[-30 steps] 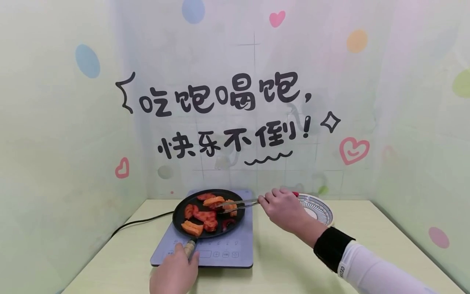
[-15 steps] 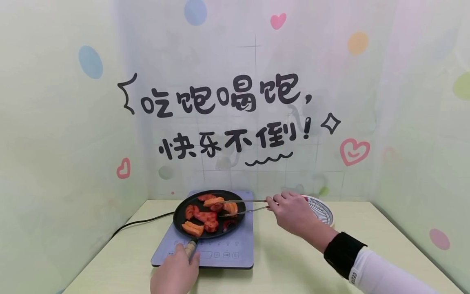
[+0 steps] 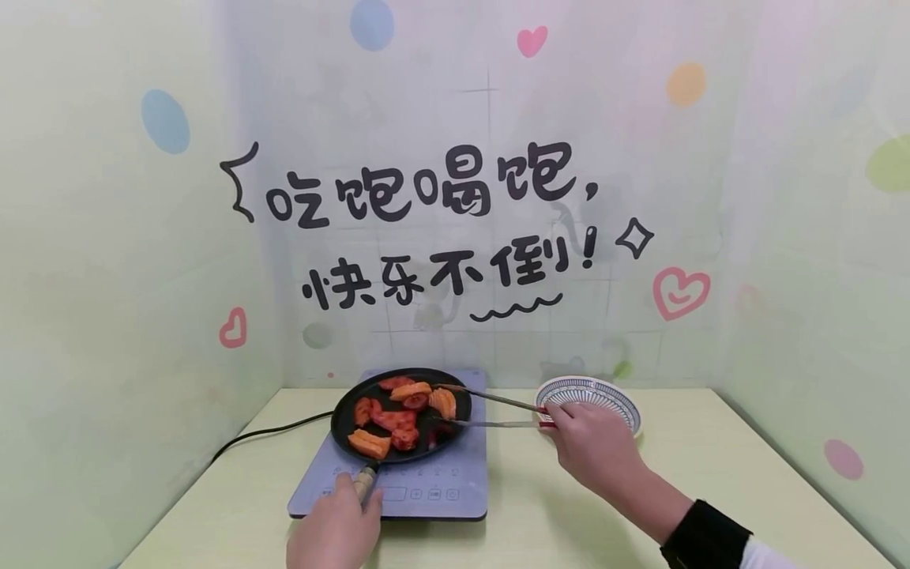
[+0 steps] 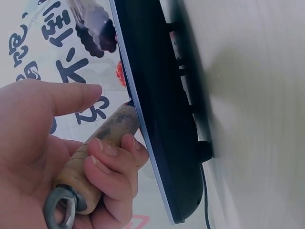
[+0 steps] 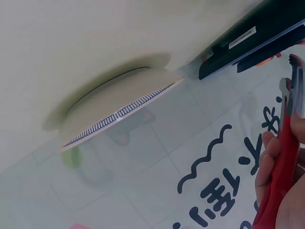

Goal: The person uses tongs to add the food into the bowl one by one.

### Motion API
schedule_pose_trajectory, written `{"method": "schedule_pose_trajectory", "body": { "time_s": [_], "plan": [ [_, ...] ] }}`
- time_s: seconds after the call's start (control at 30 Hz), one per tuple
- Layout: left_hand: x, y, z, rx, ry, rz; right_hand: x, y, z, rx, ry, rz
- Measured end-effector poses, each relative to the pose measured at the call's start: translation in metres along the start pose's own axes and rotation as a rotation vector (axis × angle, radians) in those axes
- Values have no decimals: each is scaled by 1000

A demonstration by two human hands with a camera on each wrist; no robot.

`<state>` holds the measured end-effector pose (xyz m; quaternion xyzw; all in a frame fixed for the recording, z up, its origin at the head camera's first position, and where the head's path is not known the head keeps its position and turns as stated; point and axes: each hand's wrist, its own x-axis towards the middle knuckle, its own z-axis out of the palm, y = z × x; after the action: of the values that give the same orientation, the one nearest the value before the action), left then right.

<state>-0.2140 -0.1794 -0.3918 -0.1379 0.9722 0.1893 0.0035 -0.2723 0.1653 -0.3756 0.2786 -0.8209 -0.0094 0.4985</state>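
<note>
My left hand [image 3: 334, 525] grips the wooden handle [image 4: 109, 129] of a round black frying pan [image 3: 343, 423]. Reddish meat pieces [image 3: 391, 419] and ridged orange pieces [image 3: 370, 443] lie in the pan. With my right hand [image 3: 597, 454] I hold metal tongs [image 3: 501, 424] by their red handles [image 5: 282, 162]. The tongs' arms stand spread apart over the pan's right side, their tips around a ridged orange piece [image 3: 444, 402]; whether they touch it I cannot tell. Behind my right hand stands a blue-patterned white dish [image 3: 618, 399], partly covered by that hand.
Under the pan is a flat induction cooker [image 3: 465, 474], its black cable [image 3: 273, 429] running off to the left. The pale table [image 3: 547, 514] is bordered by printed walls [image 3: 455, 340] at the back and both sides.
My right hand has moved right and lower with the tongs. The tongs' arms have spread wider, and more of the dish shows. My left hand still holds the pan handle.
</note>
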Motion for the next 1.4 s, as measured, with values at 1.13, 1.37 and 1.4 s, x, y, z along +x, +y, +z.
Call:
{"method": "schedule_pose_trajectory", "body": {
  "time_s": [1.13,1.37,1.4],
  "plan": [
    [-1,2,-3,9,-22,-9,-64,52,-29,294,-707,728],
    [-2,2,-4,11,-23,0,-70,58,-28,304,-759,767],
    [-2,2,-4,11,-21,0,-70,58,-28,309,-765,773]
  ]
}}
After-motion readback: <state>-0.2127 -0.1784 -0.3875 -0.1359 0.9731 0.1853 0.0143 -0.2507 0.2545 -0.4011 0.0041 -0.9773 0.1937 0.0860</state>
